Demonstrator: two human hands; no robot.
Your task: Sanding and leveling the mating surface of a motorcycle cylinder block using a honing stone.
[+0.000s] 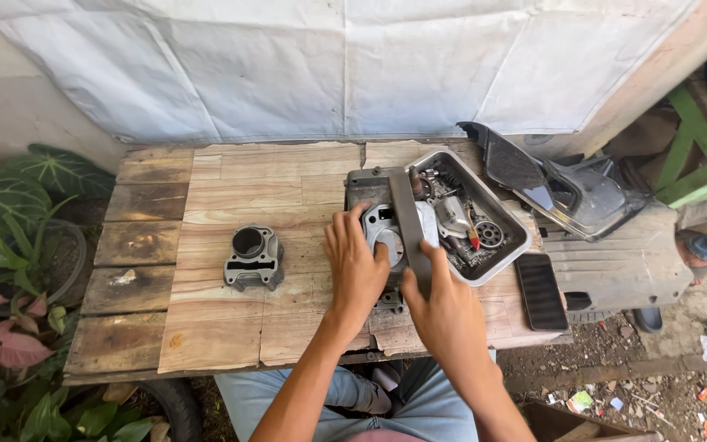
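My left hand [356,266] presses down on a grey metal engine part [386,233] that lies on the wooden table [231,196]. My right hand [443,307] grips the near end of a long flat metal bar [408,217] laid across that part, running away from me. A finned grey engine cylinder [253,258] stands alone on the boards to the left of my hands.
A metal tray [501,258] of small engine parts and a red-handled tool [473,237] sits just right of the bar. A black phone [541,291] lies at the table's right edge. Dark plastic scooter panels [566,192] rest further right. Leafy plants [2,245] crowd the left side.
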